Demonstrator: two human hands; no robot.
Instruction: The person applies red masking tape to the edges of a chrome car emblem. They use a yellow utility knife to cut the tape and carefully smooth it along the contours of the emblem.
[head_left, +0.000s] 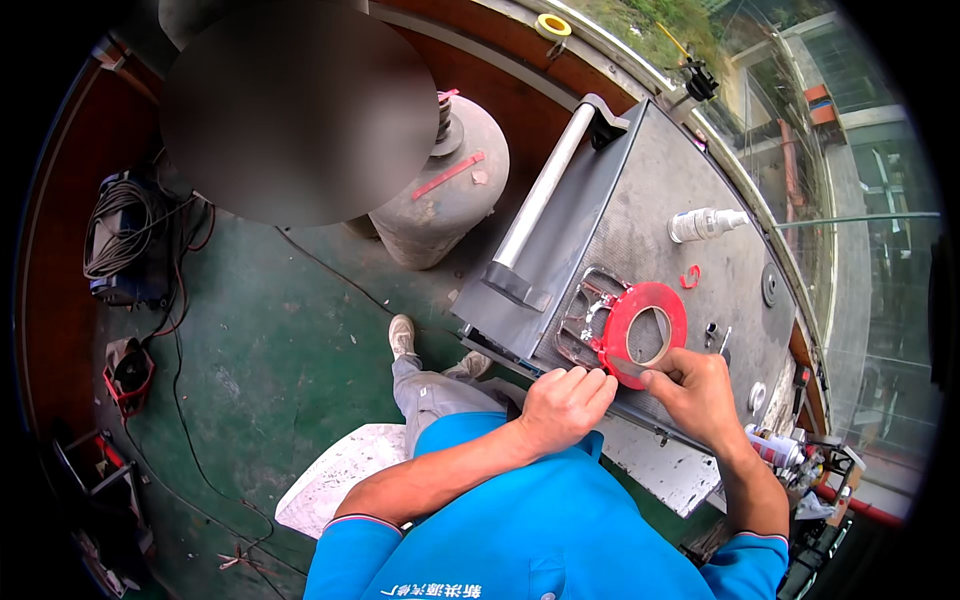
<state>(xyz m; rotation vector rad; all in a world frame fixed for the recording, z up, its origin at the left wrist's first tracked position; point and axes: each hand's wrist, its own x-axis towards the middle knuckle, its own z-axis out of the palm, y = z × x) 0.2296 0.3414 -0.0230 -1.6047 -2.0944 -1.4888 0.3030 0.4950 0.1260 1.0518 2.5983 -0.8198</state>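
Note:
A large red roll of tape (616, 319) rests over an openwork metal frame (574, 319) on the grey bench top. My right hand (690, 390) is at the roll's lower right edge and pinches a thin, flat, greyish strip between thumb and fingers. The strip reaches left over the lower part of the roll; whether it is a blade or tape cannot be told. Curled fingers of my left hand (570, 405) are close to the roll's lower left edge; what they may grip is hidden. A short curl of red tape (690, 277) lies above the roll.
The bench (637, 180) also bears a white spray bottle (705, 225), a dark round disc (769, 284) and small metal parts. A grey cylinder (442, 202) stands beyond the silver bar (544, 184). Coiled cable (124, 225) and a white panel (349, 476) are at left. A blurred oval hides the upper left.

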